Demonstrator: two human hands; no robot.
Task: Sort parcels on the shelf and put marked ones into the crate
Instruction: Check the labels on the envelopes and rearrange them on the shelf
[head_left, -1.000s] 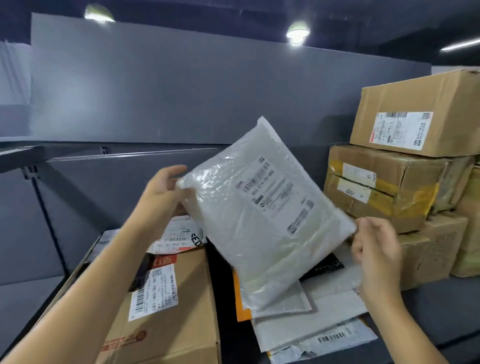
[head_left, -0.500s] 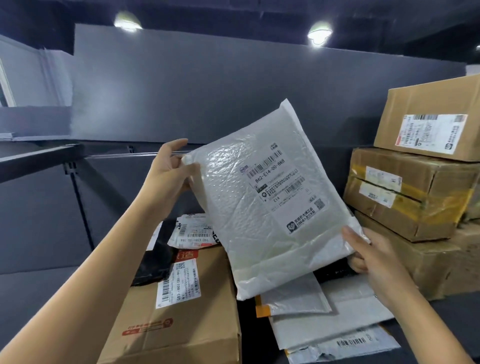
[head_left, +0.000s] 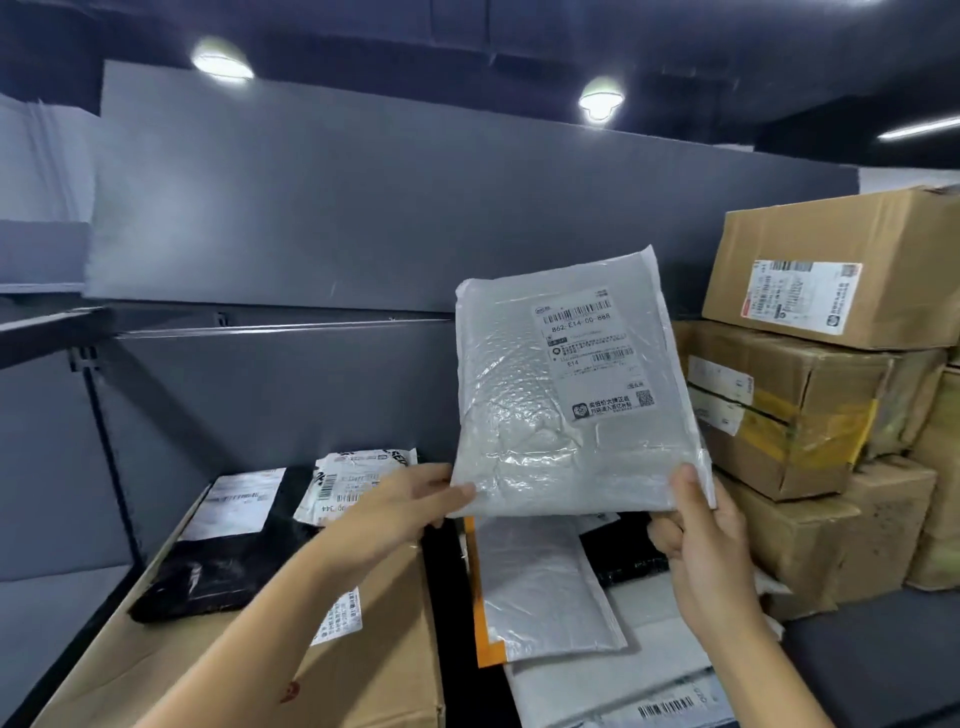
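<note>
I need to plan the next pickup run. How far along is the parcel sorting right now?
Done: nothing visibly finished; no crate is in view. In hand: the left hand and right hand hold the white bubble-wrap mailer upright, label facing the camera. Left: flat mailers below it, a black bag on a brown cardboard box, and stacked cardboard boxes on the right.

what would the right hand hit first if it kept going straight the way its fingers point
Likely the stacked cardboard boxes just behind the bubble mailer that the right hand holds, though depth is unclear.
</note>
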